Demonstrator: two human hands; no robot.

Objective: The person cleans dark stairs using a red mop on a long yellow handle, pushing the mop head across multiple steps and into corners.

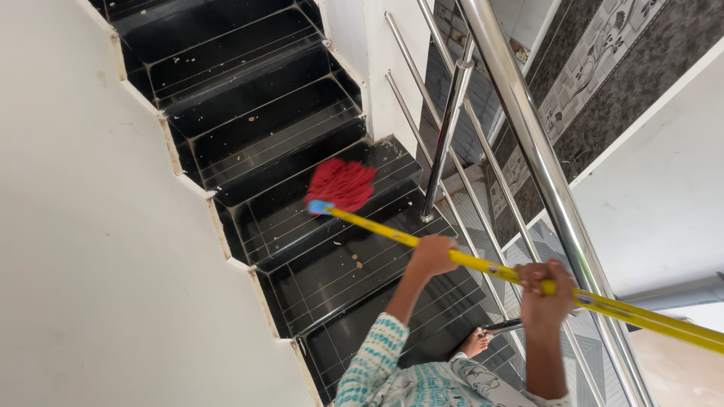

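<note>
Black stair steps carry the red mop head near a step's right edge; left hand and right hand are both curled tight around its yellow handle.

Glossy black polished stone stair treads speckled with pale crumbs, a smooth shiny steel railing, a matt white painted wall, and a mop with shaggy red yarn head on a glossy yellow handle.

Black tiled stairs — speckled with crumbs, perhaps — beside a steel railing.
</note>
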